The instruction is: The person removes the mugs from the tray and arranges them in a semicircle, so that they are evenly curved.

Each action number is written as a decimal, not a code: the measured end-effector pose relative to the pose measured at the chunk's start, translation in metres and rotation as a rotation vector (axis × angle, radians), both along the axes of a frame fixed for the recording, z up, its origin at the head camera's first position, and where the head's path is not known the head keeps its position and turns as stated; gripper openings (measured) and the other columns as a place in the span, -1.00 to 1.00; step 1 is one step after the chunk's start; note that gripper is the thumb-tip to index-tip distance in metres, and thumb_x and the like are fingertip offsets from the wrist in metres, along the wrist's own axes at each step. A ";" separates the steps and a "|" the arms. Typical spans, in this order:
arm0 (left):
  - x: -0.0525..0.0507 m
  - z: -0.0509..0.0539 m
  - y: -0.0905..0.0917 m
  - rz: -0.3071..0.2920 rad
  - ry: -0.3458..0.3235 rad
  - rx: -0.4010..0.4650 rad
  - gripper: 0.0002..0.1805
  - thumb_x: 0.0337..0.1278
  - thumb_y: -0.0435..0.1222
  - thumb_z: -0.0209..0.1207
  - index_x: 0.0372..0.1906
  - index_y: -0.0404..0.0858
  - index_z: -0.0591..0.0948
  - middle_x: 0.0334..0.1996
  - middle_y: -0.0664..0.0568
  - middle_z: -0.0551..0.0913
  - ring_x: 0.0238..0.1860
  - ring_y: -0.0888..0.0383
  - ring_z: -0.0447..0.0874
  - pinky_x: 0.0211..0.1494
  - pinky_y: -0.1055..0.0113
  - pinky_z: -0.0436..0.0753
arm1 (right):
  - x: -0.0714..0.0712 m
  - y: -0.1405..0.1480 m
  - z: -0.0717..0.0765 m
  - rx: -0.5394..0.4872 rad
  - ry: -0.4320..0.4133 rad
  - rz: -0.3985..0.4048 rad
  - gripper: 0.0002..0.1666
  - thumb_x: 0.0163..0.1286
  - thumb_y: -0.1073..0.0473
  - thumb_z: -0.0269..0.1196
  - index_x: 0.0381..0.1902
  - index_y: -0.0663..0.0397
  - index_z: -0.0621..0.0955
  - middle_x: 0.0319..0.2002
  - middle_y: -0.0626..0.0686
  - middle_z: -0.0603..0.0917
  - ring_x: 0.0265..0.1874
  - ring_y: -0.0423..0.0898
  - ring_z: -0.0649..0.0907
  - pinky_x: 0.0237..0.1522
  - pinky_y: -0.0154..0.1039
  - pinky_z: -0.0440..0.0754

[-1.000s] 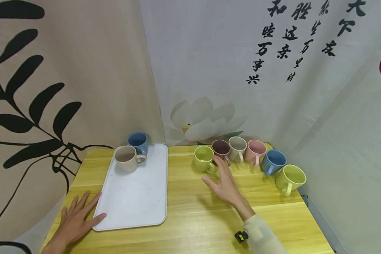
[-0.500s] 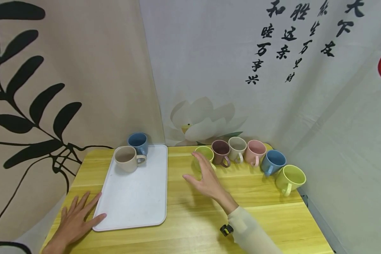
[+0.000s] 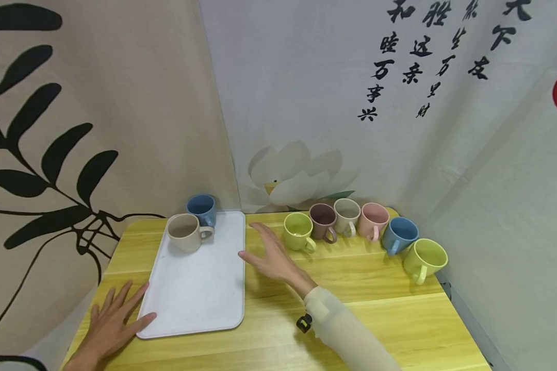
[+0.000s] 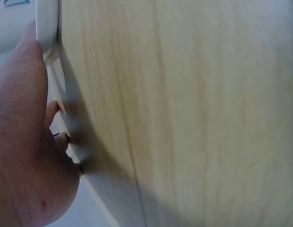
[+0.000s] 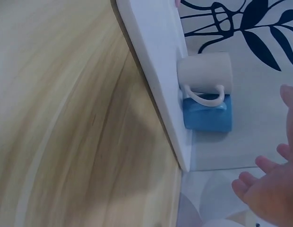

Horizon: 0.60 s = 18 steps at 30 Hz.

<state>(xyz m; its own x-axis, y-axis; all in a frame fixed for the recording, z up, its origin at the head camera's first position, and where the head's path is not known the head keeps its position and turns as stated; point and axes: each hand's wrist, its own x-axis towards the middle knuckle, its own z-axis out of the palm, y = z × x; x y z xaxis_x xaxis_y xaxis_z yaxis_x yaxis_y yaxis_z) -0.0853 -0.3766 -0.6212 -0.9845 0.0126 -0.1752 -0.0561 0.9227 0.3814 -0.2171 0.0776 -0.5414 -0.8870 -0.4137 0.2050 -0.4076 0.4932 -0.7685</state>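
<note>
My left hand (image 3: 109,327) lies with fingers spread at the left edge of the white tray (image 3: 197,299), thumb on its rim. In the left wrist view the hand (image 4: 30,137) touches the tray's edge (image 4: 46,21). My right hand (image 3: 275,259), holding nothing, hovers by the tray's right edge, fingers extended, left of a yellow-green mug (image 3: 297,232). A beige mug (image 3: 184,234) and a blue mug (image 3: 201,207) stand at the tray's back left. The right wrist view shows the beige mug (image 5: 205,72), the blue mug (image 5: 208,118) and the right hand (image 5: 274,184).
Right of the near yellow-green mug stand a purple-brown mug (image 3: 323,221), a grey-white mug (image 3: 347,215), a pink mug (image 3: 373,220), another blue mug (image 3: 400,234) and another yellow-green mug (image 3: 425,259), along the back right of the wooden table (image 3: 390,314). A printed cloth (image 3: 306,93) hangs behind.
My right hand has moved left, from beside the yellow-green mug to the tray's right edge, uncovering that mug. My left hand and the mugs have stayed in place.
</note>
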 end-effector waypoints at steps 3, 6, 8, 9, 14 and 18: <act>-0.001 0.000 0.000 -0.002 0.006 0.004 0.09 0.51 0.44 0.18 0.88 0.09 0.05 0.79 -0.60 -0.09 0.66 -0.93 -0.32 0.40 -0.99 -0.35 | -0.005 -0.009 -0.002 0.005 -0.014 0.017 0.02 0.61 -0.32 0.39 0.82 -0.23 0.25 0.80 0.09 0.33 0.82 0.11 0.29 0.84 0.22 0.30; 0.000 0.001 0.000 -0.002 0.011 0.005 0.08 0.51 0.44 0.18 0.88 0.11 0.06 0.80 -0.59 -0.09 0.67 -0.92 -0.33 0.40 -0.99 -0.35 | -0.009 -0.018 -0.006 -0.005 -0.019 0.035 -0.01 0.63 -0.27 0.38 0.81 -0.17 0.27 0.79 0.09 0.35 0.81 0.13 0.33 0.83 0.23 0.32; 0.000 0.000 0.000 -0.002 0.013 0.005 0.09 0.51 0.44 0.18 0.88 0.12 0.06 0.80 -0.59 -0.08 0.67 -0.92 -0.33 0.39 -1.00 -0.35 | -0.012 -0.023 -0.009 0.002 -0.020 0.038 -0.03 0.64 -0.27 0.37 0.80 -0.16 0.28 0.77 0.07 0.39 0.79 0.12 0.36 0.82 0.21 0.35; 0.001 0.000 0.000 -0.001 0.013 0.004 0.09 0.51 0.44 0.18 0.88 0.12 0.05 0.80 -0.59 -0.08 0.67 -0.92 -0.32 0.39 -1.00 -0.35 | -0.013 -0.026 -0.010 0.001 -0.021 0.041 -0.04 0.65 -0.26 0.37 0.80 -0.14 0.29 0.76 0.07 0.40 0.78 0.12 0.38 0.82 0.21 0.36; 0.001 0.001 0.001 0.003 0.011 0.002 0.09 0.50 0.44 0.18 0.88 0.12 0.06 0.79 -0.60 -0.07 0.66 -0.93 -0.31 0.40 -0.99 -0.36 | -0.021 -0.041 -0.015 0.001 -0.017 0.066 -0.08 0.66 -0.23 0.36 0.78 -0.10 0.31 0.72 0.06 0.47 0.74 0.08 0.44 0.80 0.13 0.41; 0.001 0.002 0.002 0.007 0.011 0.002 0.09 0.50 0.44 0.19 0.88 0.12 0.06 0.79 -0.61 -0.07 0.67 -0.92 -0.32 0.42 -0.98 -0.37 | -0.026 -0.053 -0.018 0.000 -0.021 0.081 -0.09 0.67 -0.20 0.36 0.77 -0.03 0.33 0.71 0.07 0.49 0.72 0.06 0.47 0.79 0.08 0.43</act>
